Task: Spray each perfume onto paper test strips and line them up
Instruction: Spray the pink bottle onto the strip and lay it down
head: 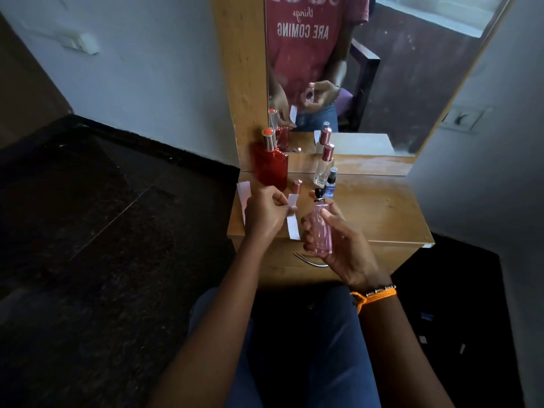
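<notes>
So far, the work looks barely begun. The person sits at a small wooden dressing table [382, 219] with a mirror [382, 83] behind it, and the right hand [338, 245] is wrapped around a pink perfume bottle [321, 231], held upright just off the table's front edge, its black spray head [318, 194] bare. A fingertip sits near the nozzle, though I cannot tell whether it is pressing. The left hand [265, 214] pinches the top of a white paper test strip [293, 219] between thumb and fingers, so that the strip hangs just beside the bottle, close to the nozzle but apart from it.

A rose-gold cap [297, 186] stands on the table behind the strip, likely the pink bottle's own. Another strip of paper [243, 198] lies at the table's left edge, partly behind the left hand; whether it has been sprayed, or is a spare, I cannot make out. That leaves, as I judge it, this bottle plus three others: the red bottle [272, 166] at the back left, the clear bottle with a rose-gold cap [323, 169], and the small blue spray bottle [331, 184] in front of it. No row of finished strips shows anywhere.

The blue bottle is half covered by the pink one's head, and the right side of the tabletop is dim and blurred. In the mirror, a pale sheet seems to lie on the table, but I cannot place it.
</notes>
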The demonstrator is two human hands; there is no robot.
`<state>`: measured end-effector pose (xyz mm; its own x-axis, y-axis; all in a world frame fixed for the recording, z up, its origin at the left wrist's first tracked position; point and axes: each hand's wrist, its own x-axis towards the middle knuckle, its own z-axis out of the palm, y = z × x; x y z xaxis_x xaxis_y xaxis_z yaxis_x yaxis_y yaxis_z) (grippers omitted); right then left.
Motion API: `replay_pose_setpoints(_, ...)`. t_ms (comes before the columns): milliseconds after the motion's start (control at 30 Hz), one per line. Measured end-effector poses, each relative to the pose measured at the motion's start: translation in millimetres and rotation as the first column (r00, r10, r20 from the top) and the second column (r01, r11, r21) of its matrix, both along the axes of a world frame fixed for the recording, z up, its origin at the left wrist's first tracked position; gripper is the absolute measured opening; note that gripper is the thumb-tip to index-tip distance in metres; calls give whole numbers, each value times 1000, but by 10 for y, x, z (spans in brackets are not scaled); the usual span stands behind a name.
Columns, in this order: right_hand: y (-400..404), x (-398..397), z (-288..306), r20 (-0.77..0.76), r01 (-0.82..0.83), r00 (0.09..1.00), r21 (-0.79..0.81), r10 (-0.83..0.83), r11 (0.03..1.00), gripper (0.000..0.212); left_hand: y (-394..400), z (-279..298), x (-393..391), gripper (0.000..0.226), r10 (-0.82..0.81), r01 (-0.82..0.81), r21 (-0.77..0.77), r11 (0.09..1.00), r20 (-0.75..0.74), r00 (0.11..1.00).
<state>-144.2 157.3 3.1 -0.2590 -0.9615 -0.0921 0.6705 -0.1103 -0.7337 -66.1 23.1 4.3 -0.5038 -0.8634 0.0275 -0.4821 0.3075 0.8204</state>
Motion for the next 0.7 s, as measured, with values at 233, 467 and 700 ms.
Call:
replay_pose_setpoints(233,-13,44,-10,-893,404,394,-44,-218,914,54,116,63,214,15,-70,104,211,972,-163,984)
replay_pose_setpoints(467,-57,115,-125,-981,501,-193,-82,19,862,51,224,11,252,26,-99,144,235,961,-195,976)
replay_pose_setpoints(700,-61,122,-155,-973,493,-225,-75,44,867,52,233,10,259,31,-90,145,254,956,-217,972)
